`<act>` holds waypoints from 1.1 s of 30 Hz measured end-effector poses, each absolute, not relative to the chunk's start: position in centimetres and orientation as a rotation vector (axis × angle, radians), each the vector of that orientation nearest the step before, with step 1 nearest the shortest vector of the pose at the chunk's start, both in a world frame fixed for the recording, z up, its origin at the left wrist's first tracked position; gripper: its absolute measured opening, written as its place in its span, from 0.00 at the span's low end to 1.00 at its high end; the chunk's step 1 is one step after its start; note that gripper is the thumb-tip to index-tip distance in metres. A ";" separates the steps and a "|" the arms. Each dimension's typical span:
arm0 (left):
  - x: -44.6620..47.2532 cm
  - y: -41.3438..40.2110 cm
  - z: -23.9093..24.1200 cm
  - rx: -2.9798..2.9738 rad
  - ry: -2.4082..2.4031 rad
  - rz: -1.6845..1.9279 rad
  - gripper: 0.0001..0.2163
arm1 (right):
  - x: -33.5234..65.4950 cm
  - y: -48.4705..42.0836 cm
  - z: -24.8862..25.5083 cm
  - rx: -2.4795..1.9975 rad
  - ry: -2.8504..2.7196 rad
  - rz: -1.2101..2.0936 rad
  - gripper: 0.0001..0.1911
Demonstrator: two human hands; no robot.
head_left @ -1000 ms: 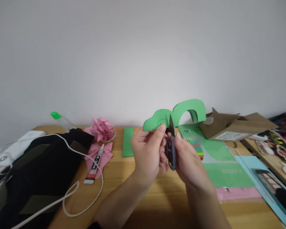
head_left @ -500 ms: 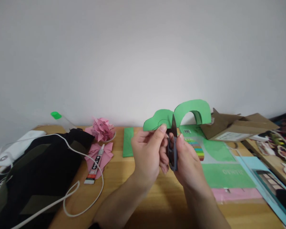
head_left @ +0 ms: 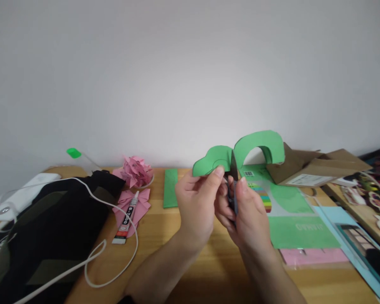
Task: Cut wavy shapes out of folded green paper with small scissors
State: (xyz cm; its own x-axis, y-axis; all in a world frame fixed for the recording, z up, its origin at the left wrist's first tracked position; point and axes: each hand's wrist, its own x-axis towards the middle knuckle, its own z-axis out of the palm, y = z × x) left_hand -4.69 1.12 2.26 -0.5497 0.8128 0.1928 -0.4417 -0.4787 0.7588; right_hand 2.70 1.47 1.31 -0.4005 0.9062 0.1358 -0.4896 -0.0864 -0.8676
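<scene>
Between thumb and fingers, my left hand [head_left: 198,198] pinches a piece of green paper [head_left: 215,156] with a curved outline drawn on it. My right hand [head_left: 248,207] is closed around the handles of dark scissors [head_left: 233,166], whose blades point up and cross the paper. To the right of the blades, a cut strip of the same paper arches over and hangs down. My fingers hide most of the scissor handles.
On the wooden table [head_left: 164,245] lie a glue tube [head_left: 126,219], pink folded paper [head_left: 144,200], a pink paper flower [head_left: 134,171] and a folded green paper [head_left: 170,190]. Green paper packs [head_left: 304,232] and a cardboard box [head_left: 316,166] are at right. A white cable [head_left: 96,192] crosses a black cloth item [head_left: 66,219].
Both hands, the scissors and the green paper have shifted slightly right. My right fingers now wrap further around the scissor handles, which show less than before.
</scene>
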 end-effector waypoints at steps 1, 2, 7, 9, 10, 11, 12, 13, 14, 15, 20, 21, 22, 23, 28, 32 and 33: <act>-4.7 1.1 2.2 0.715 0.853 2.073 0.08 | 2.7 1.4 1.3 -0.545 -1.099 1.698 0.22; -4.7 1.0 2.2 0.725 0.854 2.069 0.08 | 2.7 1.4 1.3 -0.543 -1.095 1.701 0.22; -4.7 1.0 2.2 0.749 0.825 2.071 0.09 | 2.9 1.4 1.2 -0.550 -1.094 1.714 0.21; -4.8 1.0 2.2 0.752 0.810 2.080 0.08 | 3.1 1.5 1.2 -0.538 -1.097 1.721 0.21; -4.8 1.0 2.2 0.758 0.804 2.085 0.08 | 3.2 1.5 1.2 -0.533 -1.100 1.721 0.21; -4.8 1.0 2.2 0.767 0.798 2.089 0.08 | 3.3 1.5 1.2 -0.530 -1.106 1.718 0.21; -4.8 1.0 2.2 0.779 0.794 2.092 0.08 | 3.4 1.5 1.3 -0.528 -1.115 1.714 0.21; -4.9 0.9 2.2 0.791 0.792 2.097 0.07 | 3.4 1.5 1.3 -0.527 -1.124 1.710 0.21; -4.9 0.9 2.2 0.803 0.792 2.103 0.07 | 3.5 1.4 1.3 -0.523 -1.132 1.710 0.21; -5.0 0.9 2.2 0.814 0.794 2.108 0.07 | 3.5 1.4 1.4 -0.520 -1.138 1.711 0.21; -5.1 0.7 2.2 0.847 0.803 2.129 0.04 | 3.7 1.3 1.5 -0.512 -1.163 1.706 0.21; -5.1 0.7 2.2 0.844 0.800 2.135 0.04 | 3.7 1.3 1.5 -0.512 -1.168 1.703 0.21; -5.1 0.7 2.2 0.839 0.796 2.142 0.03 | 3.7 1.2 1.4 -0.510 -1.176 1.703 0.21; -5.1 0.6 2.2 0.835 0.792 2.146 0.03 | 3.7 1.2 1.4 -0.507 -1.183 1.703 0.21; -5.1 0.5 2.3 0.833 0.779 2.138 0.04 | 3.8 1.1 1.5 -0.485 -1.183 1.716 0.21; -5.4 0.5 2.5 0.856 0.766 2.113 0.06 | 4.1 1.2 1.5 -0.482 -1.199 1.734 0.20; -5.5 0.5 2.5 0.866 0.768 2.104 0.06 | 4.2 1.3 1.5 -0.485 -1.209 1.742 0.20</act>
State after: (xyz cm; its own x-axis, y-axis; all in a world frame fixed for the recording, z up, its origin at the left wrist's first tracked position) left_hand -5.49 0.52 2.49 -0.5123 0.7914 0.3335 -0.3901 -0.5605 0.7306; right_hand 4.25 1.27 1.55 -0.4900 0.8535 0.1775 -0.4648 -0.0836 -0.8815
